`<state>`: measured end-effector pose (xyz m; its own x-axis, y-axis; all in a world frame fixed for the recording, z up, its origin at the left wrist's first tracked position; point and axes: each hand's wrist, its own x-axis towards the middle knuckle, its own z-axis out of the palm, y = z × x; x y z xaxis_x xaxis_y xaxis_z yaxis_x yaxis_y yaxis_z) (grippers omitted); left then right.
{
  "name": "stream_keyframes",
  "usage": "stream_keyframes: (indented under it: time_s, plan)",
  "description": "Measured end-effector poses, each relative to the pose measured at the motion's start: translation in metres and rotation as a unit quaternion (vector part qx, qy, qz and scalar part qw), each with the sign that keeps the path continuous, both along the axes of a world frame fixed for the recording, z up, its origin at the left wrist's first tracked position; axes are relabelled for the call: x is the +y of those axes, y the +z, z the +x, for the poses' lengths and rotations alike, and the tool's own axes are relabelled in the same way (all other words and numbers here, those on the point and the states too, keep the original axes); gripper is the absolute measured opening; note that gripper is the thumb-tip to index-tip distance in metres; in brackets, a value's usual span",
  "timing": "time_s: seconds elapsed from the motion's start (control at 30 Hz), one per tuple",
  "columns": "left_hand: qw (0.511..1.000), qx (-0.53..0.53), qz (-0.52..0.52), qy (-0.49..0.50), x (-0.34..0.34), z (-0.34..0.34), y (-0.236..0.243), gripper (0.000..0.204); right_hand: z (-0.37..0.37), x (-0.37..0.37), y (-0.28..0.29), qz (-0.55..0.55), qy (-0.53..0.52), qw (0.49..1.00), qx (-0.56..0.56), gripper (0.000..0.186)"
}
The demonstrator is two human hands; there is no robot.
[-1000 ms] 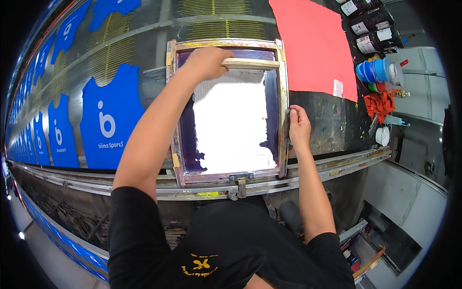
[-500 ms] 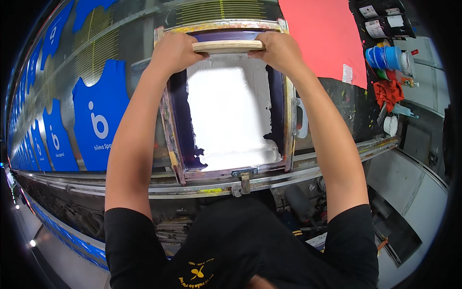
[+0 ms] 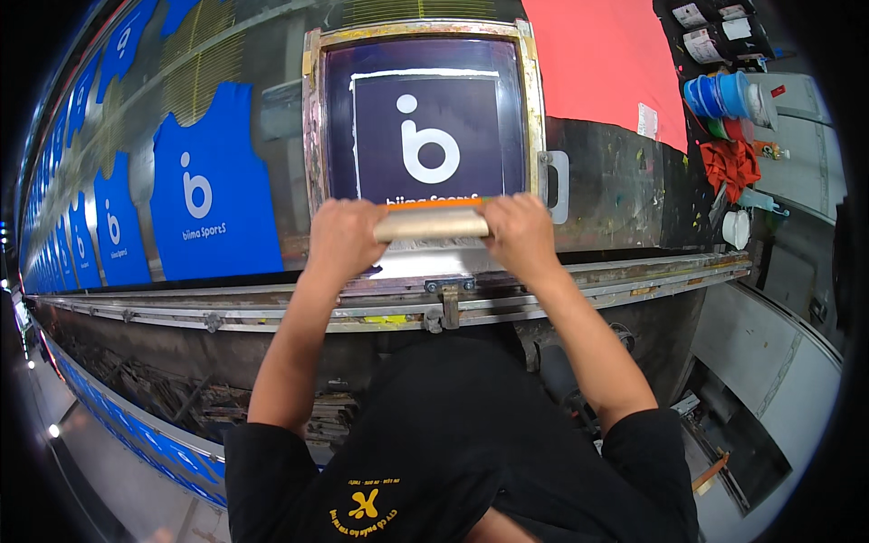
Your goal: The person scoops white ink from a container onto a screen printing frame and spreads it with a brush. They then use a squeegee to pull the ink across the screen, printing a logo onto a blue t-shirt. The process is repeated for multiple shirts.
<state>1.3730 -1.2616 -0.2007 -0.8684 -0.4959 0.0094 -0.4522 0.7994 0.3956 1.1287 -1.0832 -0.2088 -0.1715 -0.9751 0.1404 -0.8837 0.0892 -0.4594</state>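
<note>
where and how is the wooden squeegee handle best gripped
Probably by both ends, from the near side: the wooden handle lies crosswise within the screen frame, its orange strip on the far side. The left hand and right hand hold those ends.

The squeegee [image 3: 430, 223], a pale wooden bar (a little blurred) with an orange strip along its far edge, spans left to right across the near part of the screen frame [image 3: 532, 109]. That rectangular, paint-stained frame lies flat; its dark mesh [image 3: 376, 136] shows a white rounded emblem, thinly edged in white. White ink [image 3: 421, 264] is gathered on the squeegee's near side.
</note>
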Motion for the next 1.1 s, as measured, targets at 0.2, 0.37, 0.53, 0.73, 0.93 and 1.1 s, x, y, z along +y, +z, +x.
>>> stream_keyframes:
  time_s: [0.2,0.37,0.53,0.73,0.93,1.1]
  plan:
    - [1.0,0.022,-0.004,0.011,0.047,0.033,-0.009,0.043,0.029,0.046,-0.003,-0.012,-0.01,1.0,0.006,0.043]
    - [1.0,0.001,0.01,0.028,0.105,0.063,0.002,0.065,0.057,0.086,0.007,-0.057,-0.025,0.998,0.001,0.033]
    - [0.998,-0.027,0.057,0.0,0.105,0.071,0.043,0.061,0.049,0.101,0.045,0.003,0.03,0.999,-0.044,0.039]
    - [0.999,0.023,0.024,-0.04,-0.038,-0.011,0.035,0.035,-0.032,-0.022,0.036,-0.079,0.034,0.995,0.053,0.025]
    - [0.997,-0.069,0.045,0.015,-0.189,-0.127,0.022,0.025,-0.129,-0.175,0.022,0.004,-0.05,0.998,0.031,0.03]
    - [0.994,-0.092,0.001,0.059,-0.194,-0.145,-0.001,0.031,-0.134,-0.192,-0.007,0.029,-0.079,0.996,0.027,0.03]
